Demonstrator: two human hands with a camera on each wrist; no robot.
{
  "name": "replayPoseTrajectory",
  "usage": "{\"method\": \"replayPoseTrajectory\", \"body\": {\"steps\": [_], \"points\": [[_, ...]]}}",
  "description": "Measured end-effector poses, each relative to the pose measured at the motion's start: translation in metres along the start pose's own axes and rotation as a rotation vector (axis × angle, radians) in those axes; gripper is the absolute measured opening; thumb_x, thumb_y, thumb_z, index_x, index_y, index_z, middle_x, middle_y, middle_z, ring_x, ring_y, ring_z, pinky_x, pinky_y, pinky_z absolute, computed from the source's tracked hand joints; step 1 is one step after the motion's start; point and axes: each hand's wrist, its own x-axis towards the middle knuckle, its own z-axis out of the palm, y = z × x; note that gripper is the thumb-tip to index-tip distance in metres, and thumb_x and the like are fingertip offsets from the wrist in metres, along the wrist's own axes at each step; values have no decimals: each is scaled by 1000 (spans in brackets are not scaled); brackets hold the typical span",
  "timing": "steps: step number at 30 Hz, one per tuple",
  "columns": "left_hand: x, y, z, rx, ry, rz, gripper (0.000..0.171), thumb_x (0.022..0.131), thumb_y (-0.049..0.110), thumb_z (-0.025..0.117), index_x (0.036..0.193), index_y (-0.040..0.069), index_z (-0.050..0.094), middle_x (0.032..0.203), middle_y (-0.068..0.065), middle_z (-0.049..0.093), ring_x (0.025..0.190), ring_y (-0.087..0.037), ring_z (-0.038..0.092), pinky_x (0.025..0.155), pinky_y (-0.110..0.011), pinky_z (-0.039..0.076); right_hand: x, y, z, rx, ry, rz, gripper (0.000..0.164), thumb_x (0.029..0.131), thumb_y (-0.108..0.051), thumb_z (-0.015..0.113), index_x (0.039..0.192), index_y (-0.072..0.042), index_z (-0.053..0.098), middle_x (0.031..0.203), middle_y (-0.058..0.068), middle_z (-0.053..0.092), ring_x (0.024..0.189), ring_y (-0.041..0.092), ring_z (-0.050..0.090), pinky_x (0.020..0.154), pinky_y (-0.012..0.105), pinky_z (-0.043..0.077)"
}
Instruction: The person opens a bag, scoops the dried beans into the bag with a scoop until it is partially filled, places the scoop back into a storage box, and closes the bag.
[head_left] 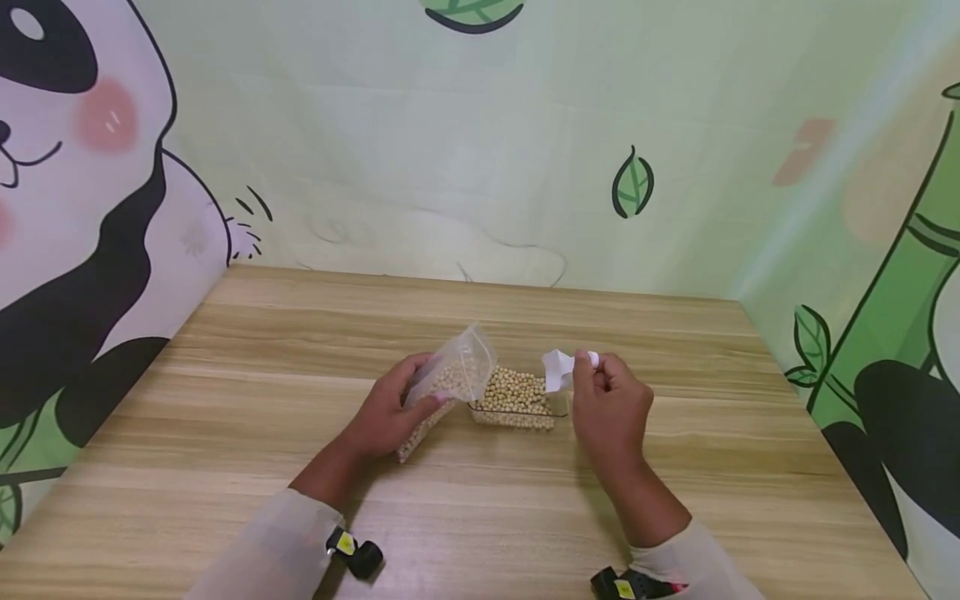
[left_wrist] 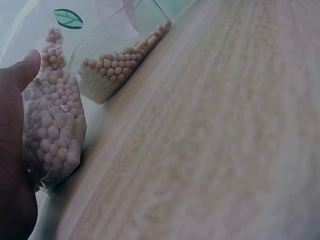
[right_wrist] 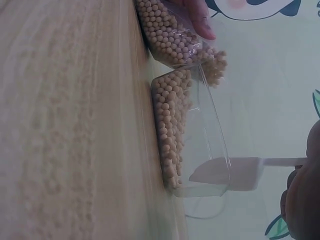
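My left hand (head_left: 386,412) grips a clear plastic bag (head_left: 474,358) of round beige soybeans, thumb across its near side. The bag leans toward a clear plastic box (head_left: 564,407), its mouth over the box's left end. Soybeans (head_left: 516,390) lie in the box, banked higher toward the bag in the right wrist view, where beans also bunch at the bag mouth (right_wrist: 214,65). Between thumb and fingers, my right hand (head_left: 615,408) pinches the handle of a small white scoop (head_left: 557,369) at the box's right end. Its blade overlaps the clear box wall in the right wrist view.
The box stands on a wood-grain table (head_left: 480,517). Behind the table rises a pale green backdrop (head_left: 480,167) printed with pandas, leaves and bamboo. Black wrist cameras (head_left: 366,560) are strapped over both light sleeves.
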Motion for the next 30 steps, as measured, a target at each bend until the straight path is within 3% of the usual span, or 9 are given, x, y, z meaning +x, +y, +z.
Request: {"method": "replayPoseTrajectory", "body": {"steps": [7, 12, 19, 30], "points": [[0, 0, 0, 7, 2, -11, 58, 105, 24, 73, 156, 9, 51, 148, -15, 65, 123, -29, 63, 110, -55, 48, -2, 7, 3, -99, -31, -175, 25, 98, -3, 75, 75, 2, 68, 53, 0, 43, 51, 2, 33, 48, 18, 26], [0, 1, 0, 9, 2, 5, 58, 105, 23, 73, 156, 7, 52, 146, -16, 66, 122, -28, 63, 109, -55, 49, -2, 8, 3, -107, -45, -185, 31, 98, -2, 75, 69, -1, 63, 52, -2, 40, 50, 1, 30, 48, 18, 23], [0, 3, -1, 13, 9, 21, 57, 104, 20, 73, 155, 5, 52, 144, -17, 66, 120, -28, 63, 108, -54, 50, 0, 4, 1, -109, -55, -20, 31, 99, -3, 72, 68, -1, 66, 54, -4, 41, 50, 2, 33, 48, 18, 25], [0, 4, 0, 14, 11, 38, 56, 104, 18, 73, 154, 4, 53, 140, -17, 68, 116, -26, 64, 105, -52, 51, 10, 13, -3, -81, -58, 198, 30, 101, -8, 70, 75, 7, 74, 52, -9, 45, 49, 0, 36, 46, 19, 28]]}}
